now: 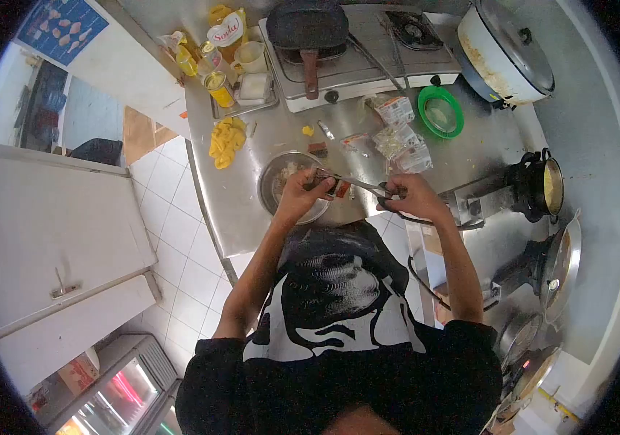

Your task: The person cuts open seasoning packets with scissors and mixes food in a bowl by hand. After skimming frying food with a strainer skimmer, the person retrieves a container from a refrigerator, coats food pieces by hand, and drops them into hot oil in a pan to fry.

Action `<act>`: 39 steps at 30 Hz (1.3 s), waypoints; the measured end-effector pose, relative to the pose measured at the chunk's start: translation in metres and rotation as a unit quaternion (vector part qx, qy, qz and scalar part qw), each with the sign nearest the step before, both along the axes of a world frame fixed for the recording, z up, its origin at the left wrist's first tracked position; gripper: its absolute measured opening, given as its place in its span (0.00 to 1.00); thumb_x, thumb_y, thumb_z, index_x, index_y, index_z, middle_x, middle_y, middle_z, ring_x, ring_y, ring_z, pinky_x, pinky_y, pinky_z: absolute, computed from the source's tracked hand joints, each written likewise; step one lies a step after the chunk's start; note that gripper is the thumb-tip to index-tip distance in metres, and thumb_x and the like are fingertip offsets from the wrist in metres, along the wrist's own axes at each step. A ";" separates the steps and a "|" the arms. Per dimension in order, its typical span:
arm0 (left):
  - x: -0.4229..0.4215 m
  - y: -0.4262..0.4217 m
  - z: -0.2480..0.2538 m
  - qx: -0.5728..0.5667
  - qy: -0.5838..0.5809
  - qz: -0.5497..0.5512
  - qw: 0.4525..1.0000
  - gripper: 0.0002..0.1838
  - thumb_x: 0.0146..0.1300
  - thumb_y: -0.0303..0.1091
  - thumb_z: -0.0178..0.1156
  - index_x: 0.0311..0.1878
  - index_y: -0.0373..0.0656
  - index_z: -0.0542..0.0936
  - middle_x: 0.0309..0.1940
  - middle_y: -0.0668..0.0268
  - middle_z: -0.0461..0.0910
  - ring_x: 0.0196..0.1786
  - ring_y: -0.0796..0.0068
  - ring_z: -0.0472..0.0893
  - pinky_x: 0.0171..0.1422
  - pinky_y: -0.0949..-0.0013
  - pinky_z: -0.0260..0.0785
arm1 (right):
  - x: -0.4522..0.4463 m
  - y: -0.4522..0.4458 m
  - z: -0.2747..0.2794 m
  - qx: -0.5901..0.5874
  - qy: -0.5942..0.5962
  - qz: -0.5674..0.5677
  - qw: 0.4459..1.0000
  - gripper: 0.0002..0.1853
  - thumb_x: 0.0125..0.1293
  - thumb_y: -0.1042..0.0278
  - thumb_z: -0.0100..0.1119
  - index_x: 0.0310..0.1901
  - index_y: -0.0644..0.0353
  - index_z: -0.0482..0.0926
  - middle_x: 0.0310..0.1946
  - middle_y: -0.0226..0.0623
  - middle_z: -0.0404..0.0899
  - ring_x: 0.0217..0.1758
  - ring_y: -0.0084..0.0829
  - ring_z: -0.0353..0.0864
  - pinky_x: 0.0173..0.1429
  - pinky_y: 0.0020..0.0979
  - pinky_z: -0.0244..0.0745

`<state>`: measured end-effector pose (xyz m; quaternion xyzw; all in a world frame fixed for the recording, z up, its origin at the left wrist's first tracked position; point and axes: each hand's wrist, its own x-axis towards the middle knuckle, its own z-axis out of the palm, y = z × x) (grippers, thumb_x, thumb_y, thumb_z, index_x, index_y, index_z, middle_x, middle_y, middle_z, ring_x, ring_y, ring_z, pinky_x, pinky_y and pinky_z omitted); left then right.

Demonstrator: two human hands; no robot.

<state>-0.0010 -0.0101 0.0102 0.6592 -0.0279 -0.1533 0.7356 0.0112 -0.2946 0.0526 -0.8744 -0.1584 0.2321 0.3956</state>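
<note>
Over the right side of a metal bowl, my left hand pinches a small dark and orange packet. My right hand is closed around the handles of scissors, whose blades point left and reach the packet near my left fingers. Something pale lies in the bowl, partly hidden by my left hand. Just behind the bowl a small reddish-brown packet lies on the steel counter.
A gas stove with a black pan stands at the back. Clear packets and a green bowl lie right of centre. A yellow cloth and a tray of bottles are left. Pots line the right.
</note>
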 end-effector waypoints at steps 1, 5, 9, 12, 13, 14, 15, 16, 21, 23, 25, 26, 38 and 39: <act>0.000 -0.001 -0.005 -0.014 0.007 0.005 1.000 0.10 0.65 0.31 0.61 0.44 0.34 0.79 0.36 0.64 0.83 0.36 0.79 0.81 0.38 0.73 0.78 | 0.000 0.001 0.001 -0.006 -0.013 0.002 1.000 0.16 0.46 0.67 0.76 0.29 0.63 0.75 0.23 0.27 0.73 0.25 0.16 0.68 0.27 0.25 0.63; 0.001 0.002 -0.003 0.020 -0.006 -0.016 1.000 0.10 0.65 0.31 0.61 0.44 0.34 0.79 0.36 0.64 0.83 0.36 0.79 0.81 0.38 0.73 0.78 | -0.005 0.017 0.018 -0.009 0.002 -0.034 0.999 0.13 0.47 0.70 0.73 0.29 0.63 0.76 0.23 0.32 0.74 0.27 0.24 0.71 0.34 0.30 0.68; -0.001 0.003 0.007 0.018 -0.009 -0.007 1.000 0.08 0.65 0.30 0.60 0.43 0.34 0.79 0.36 0.64 0.82 0.36 0.78 0.81 0.38 0.74 0.78 | -0.003 0.010 0.007 -0.007 0.006 -0.036 0.999 0.15 0.46 0.70 0.74 0.28 0.63 0.75 0.23 0.30 0.73 0.27 0.22 0.70 0.32 0.28 0.66; 0.000 0.004 0.008 0.023 -0.030 -0.015 0.999 0.08 0.66 0.29 0.59 0.43 0.34 0.79 0.36 0.63 0.82 0.37 0.77 0.82 0.38 0.74 0.78 | -0.004 0.011 0.004 0.024 -0.023 -0.030 0.999 0.17 0.46 0.70 0.76 0.25 0.63 0.71 0.20 0.26 0.69 0.24 0.16 0.65 0.27 0.24 0.61; 0.001 0.006 0.007 0.041 -0.043 -0.024 0.998 0.08 0.66 0.29 0.59 0.43 0.34 0.79 0.36 0.63 0.82 0.37 0.77 0.82 0.38 0.74 0.78 | -0.005 0.015 0.003 0.024 -0.027 -0.030 0.999 0.17 0.46 0.70 0.76 0.24 0.62 0.71 0.20 0.26 0.69 0.24 0.16 0.65 0.27 0.24 0.61; 0.002 0.007 0.006 0.058 -0.055 -0.033 0.996 0.08 0.66 0.29 0.59 0.43 0.34 0.79 0.36 0.63 0.82 0.37 0.77 0.82 0.38 0.74 0.78 | -0.005 0.017 0.002 0.024 -0.031 -0.029 0.999 0.18 0.46 0.70 0.76 0.24 0.62 0.71 0.20 0.25 0.69 0.24 0.16 0.65 0.27 0.24 0.61; 0.002 0.007 0.008 0.059 -0.058 -0.034 0.996 0.08 0.66 0.28 0.59 0.43 0.33 0.79 0.36 0.63 0.82 0.37 0.77 0.82 0.38 0.74 0.79 | -0.005 0.016 0.002 0.012 -0.019 -0.025 0.999 0.17 0.46 0.68 0.76 0.26 0.63 0.73 0.21 0.29 0.72 0.25 0.20 0.68 0.30 0.26 0.64; 0.002 0.007 0.010 0.060 -0.061 -0.034 0.996 0.08 0.65 0.28 0.59 0.43 0.33 0.79 0.36 0.63 0.82 0.37 0.77 0.82 0.38 0.74 0.79 | -0.004 0.016 0.003 0.000 -0.008 -0.020 1.000 0.16 0.46 0.67 0.75 0.27 0.63 0.75 0.22 0.32 0.75 0.26 0.24 0.72 0.32 0.29 0.67; 0.006 0.007 0.001 0.009 -0.034 -0.039 0.999 0.09 0.65 0.29 0.60 0.43 0.33 0.80 0.36 0.63 0.83 0.36 0.77 0.82 0.38 0.74 0.78 | -0.006 0.023 0.005 -0.010 -0.004 -0.028 1.000 0.17 0.46 0.68 0.76 0.24 0.62 0.73 0.19 0.28 0.72 0.23 0.20 0.68 0.27 0.27 0.63; 0.008 0.008 0.010 0.056 -0.053 -0.055 0.996 0.09 0.65 0.29 0.60 0.44 0.33 0.80 0.36 0.63 0.83 0.36 0.77 0.82 0.37 0.74 0.78 | -0.005 0.025 0.006 -0.026 -0.004 -0.019 0.999 0.15 0.47 0.65 0.75 0.27 0.63 0.76 0.21 0.34 0.76 0.26 0.27 0.74 0.33 0.32 0.70; 0.007 0.007 0.018 0.070 -0.062 -0.050 0.994 0.10 0.65 0.30 0.61 0.45 0.33 0.80 0.36 0.63 0.83 0.36 0.77 0.82 0.37 0.74 0.78 | -0.005 0.025 0.007 -0.012 -0.007 -0.026 1.000 0.16 0.46 0.64 0.75 0.27 0.62 0.76 0.20 0.33 0.75 0.25 0.26 0.73 0.32 0.31 0.69; 0.007 0.007 0.020 0.077 -0.066 -0.046 0.994 0.10 0.65 0.30 0.61 0.45 0.33 0.80 0.36 0.63 0.83 0.35 0.77 0.82 0.37 0.75 0.78 | -0.004 0.025 0.007 -0.005 -0.009 -0.029 1.000 0.16 0.46 0.64 0.76 0.26 0.62 0.75 0.20 0.33 0.75 0.25 0.25 0.73 0.32 0.31 0.69; 0.032 -0.023 0.013 -0.038 -0.004 -0.083 0.996 0.12 0.63 0.31 0.63 0.45 0.32 0.80 0.35 0.62 0.83 0.33 0.78 0.81 0.38 0.73 0.77 | 0.003 -0.002 -0.002 0.017 -0.028 -0.075 0.997 0.19 0.47 0.74 0.74 0.22 0.61 0.66 0.21 0.21 0.64 0.25 0.15 0.61 0.28 0.23 0.60; 0.035 -0.026 0.008 -0.043 -0.010 -0.089 0.995 0.12 0.63 0.32 0.63 0.44 0.32 0.80 0.35 0.62 0.83 0.33 0.77 0.81 0.37 0.73 0.77 | 0.004 -0.001 0.000 0.020 -0.041 -0.073 0.996 0.20 0.47 0.73 0.75 0.22 0.61 0.66 0.20 0.21 0.63 0.25 0.15 0.61 0.28 0.23 0.60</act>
